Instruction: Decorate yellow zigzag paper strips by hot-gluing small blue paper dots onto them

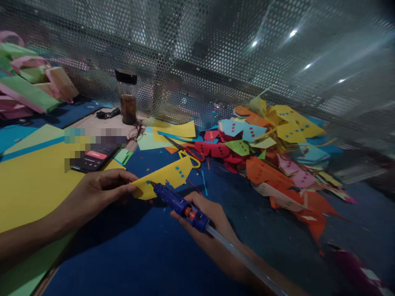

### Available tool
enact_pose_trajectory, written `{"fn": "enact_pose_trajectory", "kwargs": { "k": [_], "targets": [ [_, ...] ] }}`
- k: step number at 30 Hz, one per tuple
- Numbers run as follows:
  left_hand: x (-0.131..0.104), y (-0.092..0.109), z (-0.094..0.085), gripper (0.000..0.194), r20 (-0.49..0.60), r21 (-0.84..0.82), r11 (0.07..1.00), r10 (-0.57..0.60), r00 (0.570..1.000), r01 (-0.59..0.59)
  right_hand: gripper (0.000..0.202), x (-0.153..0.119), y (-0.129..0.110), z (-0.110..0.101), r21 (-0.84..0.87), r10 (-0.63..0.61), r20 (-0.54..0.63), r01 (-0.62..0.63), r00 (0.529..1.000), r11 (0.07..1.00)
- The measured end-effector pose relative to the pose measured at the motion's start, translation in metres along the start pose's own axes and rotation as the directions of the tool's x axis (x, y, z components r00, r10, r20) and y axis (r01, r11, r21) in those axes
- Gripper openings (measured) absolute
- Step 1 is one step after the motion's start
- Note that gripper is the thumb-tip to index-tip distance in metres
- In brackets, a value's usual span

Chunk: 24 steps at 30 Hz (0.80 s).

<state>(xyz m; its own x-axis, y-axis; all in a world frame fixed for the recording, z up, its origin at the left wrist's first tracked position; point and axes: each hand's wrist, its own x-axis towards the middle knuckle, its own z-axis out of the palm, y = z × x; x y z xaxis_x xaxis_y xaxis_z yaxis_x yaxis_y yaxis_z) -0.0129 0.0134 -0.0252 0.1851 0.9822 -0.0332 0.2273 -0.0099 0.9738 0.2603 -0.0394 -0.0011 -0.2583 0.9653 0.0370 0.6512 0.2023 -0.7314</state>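
My left hand (pixel 103 189) pinches the left end of a yellow cut paper piece (pixel 168 176) that has small blue squares on it. My right hand (pixel 210 222) grips a blue glue gun (pixel 180 205) with a clear glue stick (pixel 243 259) sticking out behind it. The gun's nozzle touches the paper's lower edge, close to my left fingertips. Both hands hover just above the dark blue table surface (pixel 138 255).
A heap of coloured paper pieces (pixel 277 152) lies to the right. Scissors with red and yellow handles (pixel 188 152) rest behind the paper. A phone (pixel 95 158) lies on large yellow sheets (pixel 31 181) at left. A dark-lidded jar (pixel 127 96) stands by the perforated metal wall (pixel 216 53).
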Motion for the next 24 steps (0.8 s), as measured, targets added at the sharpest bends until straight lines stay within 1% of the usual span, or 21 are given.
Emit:
{"fn": "enact_pose_trajectory", "kwargs": {
  "k": [3,8,13,20,24],
  "targets": [
    [-0.001,-0.001,0.000,0.022,0.008,-0.005,1.000,0.017,1.000,-0.017,0.008,0.000,0.003,0.001,0.027,-0.028,0.005,0.027,1.000,0.999],
    [-0.001,-0.004,-0.001,0.022,0.025,-0.006,1.000,0.026,0.999,-0.026,0.009,-0.001,0.005,0.002,0.043,-0.030,0.030,0.029,0.999,0.999],
    [-0.002,-0.002,-0.001,0.025,0.020,0.011,1.000,0.006,1.000,-0.006,0.011,-0.001,0.006,0.000,0.044,-0.050,0.043,0.048,0.998,0.998],
    [0.000,-0.003,-0.001,0.028,-0.007,0.027,1.000,-0.012,1.000,0.012,0.014,-0.010,0.012,-0.007,0.027,-0.021,0.023,0.020,1.000,0.999],
    [0.001,-0.003,0.000,0.028,-0.005,0.018,1.000,-0.016,1.000,0.016,0.012,-0.013,0.014,-0.006,0.016,-0.034,0.035,0.033,0.999,0.999]
  ]
}}
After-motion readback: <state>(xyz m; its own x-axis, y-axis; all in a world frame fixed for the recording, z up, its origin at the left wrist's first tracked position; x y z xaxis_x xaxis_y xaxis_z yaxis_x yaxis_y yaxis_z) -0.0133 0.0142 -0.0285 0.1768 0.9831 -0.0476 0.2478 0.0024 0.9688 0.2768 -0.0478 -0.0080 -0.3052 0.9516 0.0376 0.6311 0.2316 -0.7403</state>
